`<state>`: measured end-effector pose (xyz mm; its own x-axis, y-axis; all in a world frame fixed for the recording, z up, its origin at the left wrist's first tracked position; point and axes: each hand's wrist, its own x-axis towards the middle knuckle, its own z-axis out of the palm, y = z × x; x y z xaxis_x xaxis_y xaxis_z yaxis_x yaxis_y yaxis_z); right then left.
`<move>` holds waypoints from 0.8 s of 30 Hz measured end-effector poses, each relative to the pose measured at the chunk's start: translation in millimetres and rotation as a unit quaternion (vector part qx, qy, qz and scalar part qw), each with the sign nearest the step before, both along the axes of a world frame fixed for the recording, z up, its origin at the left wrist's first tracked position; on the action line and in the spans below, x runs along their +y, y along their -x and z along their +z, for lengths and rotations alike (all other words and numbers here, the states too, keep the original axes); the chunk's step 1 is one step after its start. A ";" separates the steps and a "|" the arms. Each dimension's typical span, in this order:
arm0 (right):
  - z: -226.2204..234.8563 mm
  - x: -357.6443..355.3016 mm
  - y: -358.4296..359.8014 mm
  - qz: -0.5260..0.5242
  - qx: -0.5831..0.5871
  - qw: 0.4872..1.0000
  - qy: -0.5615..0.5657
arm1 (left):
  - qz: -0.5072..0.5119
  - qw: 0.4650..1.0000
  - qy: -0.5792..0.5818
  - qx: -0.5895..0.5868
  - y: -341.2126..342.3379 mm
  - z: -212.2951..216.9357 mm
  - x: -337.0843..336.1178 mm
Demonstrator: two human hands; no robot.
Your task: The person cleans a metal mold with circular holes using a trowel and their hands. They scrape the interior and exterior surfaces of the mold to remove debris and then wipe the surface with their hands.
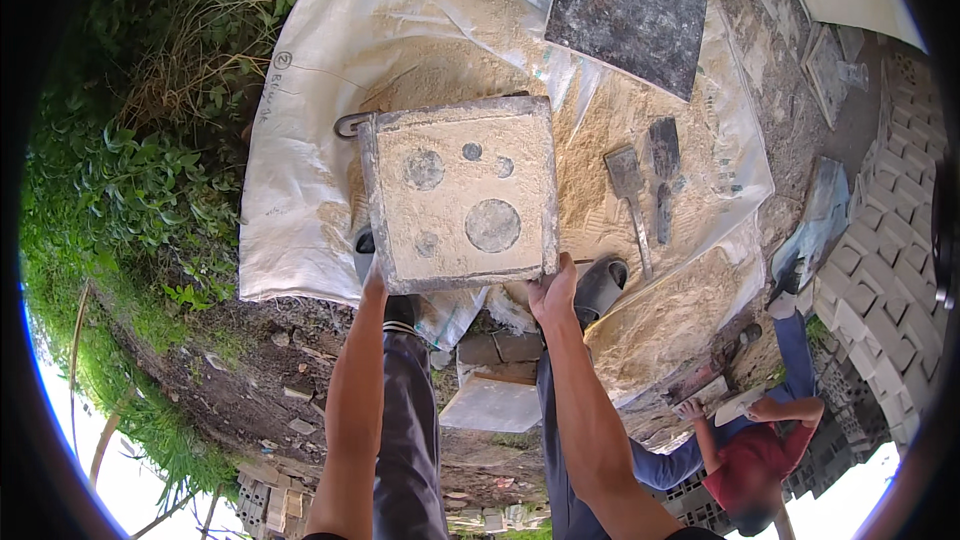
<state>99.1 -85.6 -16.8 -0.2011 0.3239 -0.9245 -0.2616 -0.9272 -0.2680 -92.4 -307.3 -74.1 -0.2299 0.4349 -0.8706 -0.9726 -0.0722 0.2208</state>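
Head cam's the only view, so: square shallow frame (546, 202) dead centre, filled with pale sandy stuff (455, 198). My left hand (375, 281) is clamped on its 7 o'clock corner, my right hand (552, 287) on the 5 o'clock one, thumbs showing, most of the fingers hidden. Looks like I've got the near edge off the ground; can't tell if the far edge is resting on anything.

As for progress, I'd call the filling done: it's spread pretty level, with five grey round patches (492, 226) showing through. Holes or discs? Honestly can't tell, so no idea how much is left.

Scraper (625, 176) and a dark flat tool (664, 148) lie unused at 2 o'clock on the sandy white sheet (292, 155), dark board (625, 10) at 1. Co-worker (755, 465) in red down at 4, holding a pale slab (737, 406).
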 end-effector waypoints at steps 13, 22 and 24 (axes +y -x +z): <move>43.2 16.0 -8.6 0.115 0.005 0.993 0.006 | 0.011 0.997 0.058 -0.053 6.0 0.2 11.1; 14.1 19.2 -30.7 0.340 0.028 0.927 -0.156 | -0.001 0.988 0.142 -0.058 47.8 49.4 11.6; 26.7 37.2 10.6 0.435 -0.145 0.725 -0.513 | -0.009 0.985 0.162 -0.064 55.1 57.9 17.9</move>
